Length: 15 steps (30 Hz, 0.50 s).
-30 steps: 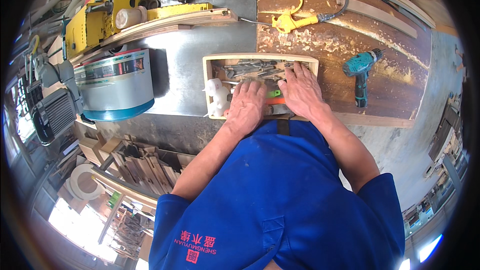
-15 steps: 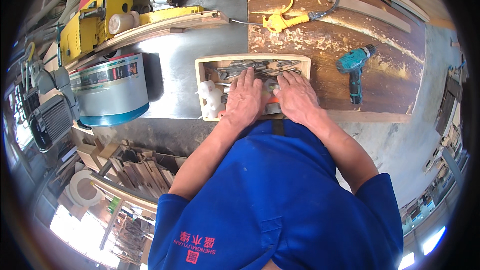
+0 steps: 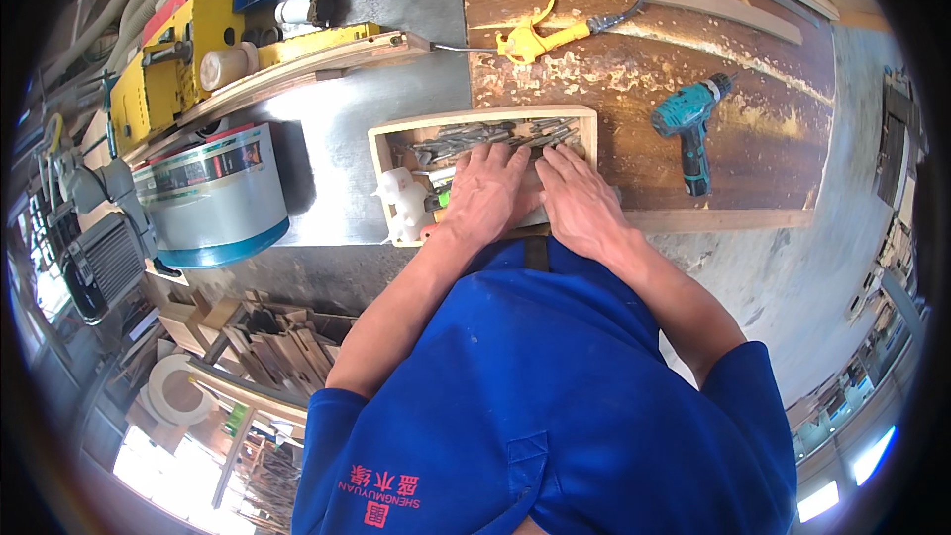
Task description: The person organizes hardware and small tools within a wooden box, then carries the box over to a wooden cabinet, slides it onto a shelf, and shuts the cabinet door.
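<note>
A shallow wooden box [image 3: 475,118] sits at the workbench's front edge, against my apron. Both hands are inside it, side by side, with palms down and fingers stretched toward its far wall. My left hand [image 3: 485,193] lies over tools in the middle, its fingertips by a heap of metal drill bits [image 3: 451,143]. Flat over the right part rests my right hand [image 3: 582,200], fingers together. What lies beneath the palms is hidden. White plastic pieces [image 3: 400,200] fill the left end, with a small green item [image 3: 443,197] beside my left hand.
A teal cordless drill [image 3: 684,119] lies to the right. Beyond the box is a yellow air blow gun [image 3: 535,43] with a hose. At left stand a large bucket [image 3: 213,198], a yellow machine [image 3: 188,69] and a wooden strip [image 3: 297,67]. Wood offcuts [image 3: 287,347] are stacked below.
My right hand has flattened and spread over the box contents, covering an orange item seen between the hands. The green item now shows beside my left hand. The whole view has shifted slightly.
</note>
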Motion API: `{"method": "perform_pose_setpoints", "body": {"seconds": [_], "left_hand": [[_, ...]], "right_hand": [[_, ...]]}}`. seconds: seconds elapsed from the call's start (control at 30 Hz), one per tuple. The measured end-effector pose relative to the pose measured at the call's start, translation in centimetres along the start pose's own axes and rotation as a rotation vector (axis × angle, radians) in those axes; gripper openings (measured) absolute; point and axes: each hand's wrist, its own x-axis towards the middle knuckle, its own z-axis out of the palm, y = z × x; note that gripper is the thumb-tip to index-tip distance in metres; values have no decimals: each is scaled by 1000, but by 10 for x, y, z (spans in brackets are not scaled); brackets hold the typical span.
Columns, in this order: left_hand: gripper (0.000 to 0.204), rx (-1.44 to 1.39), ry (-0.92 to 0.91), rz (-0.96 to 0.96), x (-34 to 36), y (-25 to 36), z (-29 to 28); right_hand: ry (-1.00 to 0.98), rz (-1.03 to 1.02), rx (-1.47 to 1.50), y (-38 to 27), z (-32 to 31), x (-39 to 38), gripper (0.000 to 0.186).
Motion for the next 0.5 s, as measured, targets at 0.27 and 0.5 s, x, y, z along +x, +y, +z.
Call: {"method": "perform_pose_setpoints", "body": {"seconds": [0.27, 0.5], "left_hand": [[58, 107, -41, 30, 10, 2, 10], [46, 136, 45, 10, 10, 3, 19]], "right_hand": [[76, -48, 75, 6, 2, -27, 38], [92, -6, 180, 9, -1, -33, 35]]}}
